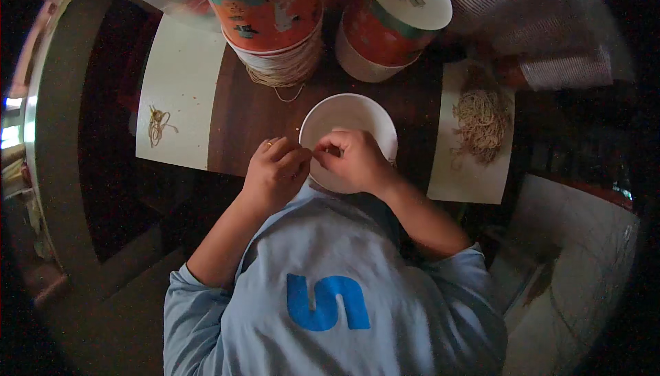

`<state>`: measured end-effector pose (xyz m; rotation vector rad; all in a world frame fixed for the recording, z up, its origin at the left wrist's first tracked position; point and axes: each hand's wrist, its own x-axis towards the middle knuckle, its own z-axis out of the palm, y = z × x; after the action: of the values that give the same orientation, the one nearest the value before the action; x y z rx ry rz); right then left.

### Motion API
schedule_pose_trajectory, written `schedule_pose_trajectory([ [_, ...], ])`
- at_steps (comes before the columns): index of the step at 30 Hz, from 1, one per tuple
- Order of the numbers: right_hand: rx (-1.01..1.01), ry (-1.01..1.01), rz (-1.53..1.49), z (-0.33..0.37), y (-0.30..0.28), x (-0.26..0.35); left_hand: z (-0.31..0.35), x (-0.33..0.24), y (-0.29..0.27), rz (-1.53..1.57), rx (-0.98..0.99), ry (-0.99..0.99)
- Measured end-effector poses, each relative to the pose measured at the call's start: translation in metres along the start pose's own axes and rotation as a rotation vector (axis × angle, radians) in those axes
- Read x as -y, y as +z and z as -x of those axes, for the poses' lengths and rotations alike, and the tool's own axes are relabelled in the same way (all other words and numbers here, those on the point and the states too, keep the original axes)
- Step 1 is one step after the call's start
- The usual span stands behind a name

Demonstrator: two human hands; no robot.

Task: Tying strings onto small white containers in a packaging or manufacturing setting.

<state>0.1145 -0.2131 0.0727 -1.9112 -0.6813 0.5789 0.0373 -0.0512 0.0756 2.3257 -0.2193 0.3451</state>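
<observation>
My left hand (277,172) and my right hand (354,160) meet fingertip to fingertip over the near part of a white paper bucket (381,116), which stands close to my body with its inside showing. Each hand is closed in a pinch. Whatever lies between the fingertips is too small to make out. To the right, a heap of beige cord pieces (481,123) lies on a pale board (450,177). On the left, a few loose cords (158,127) rest on another pale board (185,80).
Beyond the bucket, an upturned stack of orange-and-green paper buckets (271,22) has beige cords hanging round it. A second upturned stack (385,36) stands right of it. Nested ribbed cups in clear plastic (564,67) fill the far right. All stand about a dark brown table (237,122).
</observation>
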Motion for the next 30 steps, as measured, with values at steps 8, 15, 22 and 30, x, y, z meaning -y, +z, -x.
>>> schedule_pose_trajectory([
  [8, -0.076, 0.074, -0.043, -0.020, 0.005, -0.027, -0.003, 0.023, 0.002, 0.093, 0.001, -0.371],
  [15, -0.098, 0.090, 0.059, -0.026, 0.006, -0.028, -0.006, 0.040, 0.011, 0.106, 0.020, -0.497],
  [22, -0.121, 0.030, 0.037, -0.027, 0.008, -0.028, -0.003, 0.047, 0.017, 0.171, 0.082, -0.513],
  [30, -0.136, 0.019, 0.047, -0.030, 0.013, -0.035, -0.010, 0.037, 0.012, 0.187, 0.113, -0.510],
])
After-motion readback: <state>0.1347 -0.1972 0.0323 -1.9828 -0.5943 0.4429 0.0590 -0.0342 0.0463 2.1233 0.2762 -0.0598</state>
